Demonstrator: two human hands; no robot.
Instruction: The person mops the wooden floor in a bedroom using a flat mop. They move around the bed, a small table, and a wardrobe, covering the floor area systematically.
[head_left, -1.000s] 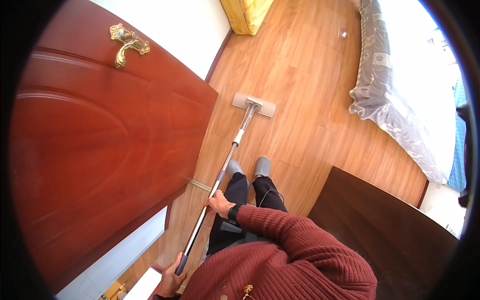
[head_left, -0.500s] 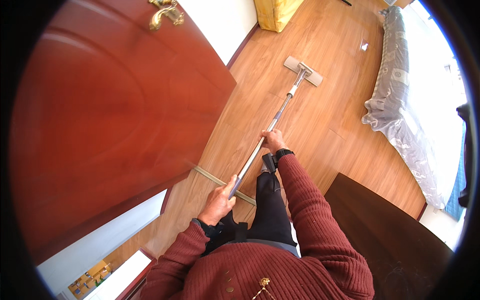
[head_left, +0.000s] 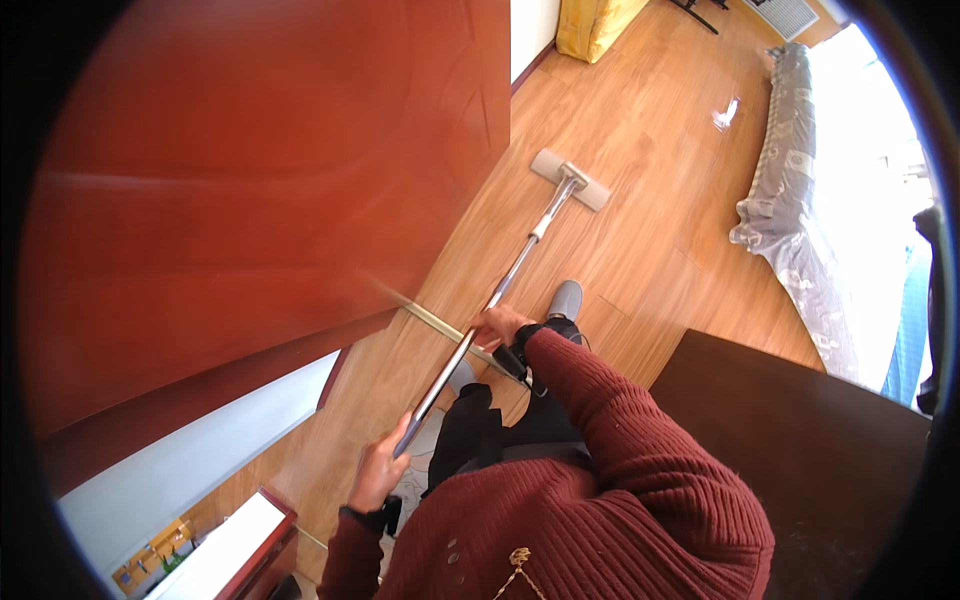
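Note:
A flat mop (head_left: 517, 262) with a metal pole slants from the lower left up to its pale rectangular head (head_left: 570, 180), which rests on the wood floor. My left hand (head_left: 378, 466) is wrapped round the grip at the near end of the pole. Farther up, my right hand (head_left: 500, 325) closes round the middle of the pole, a dark band on its wrist. Below the right hand a black device hangs near the wrist. My right foot, in a grey shoe (head_left: 566, 299), stands on the floor right of the pole.
A red-brown door (head_left: 260, 190) fills the left side, beside a metal threshold strip (head_left: 440, 325). On the right are a bed with a grey patterned cover (head_left: 778, 170) and a dark brown panel (head_left: 790, 460). Yellow fabric (head_left: 592, 28) hangs at the far end.
The mop has been drawn back and to the left, both hands moving with it toward the lower left. My right shoe has come forward into view. The door appears shifted in the picture.

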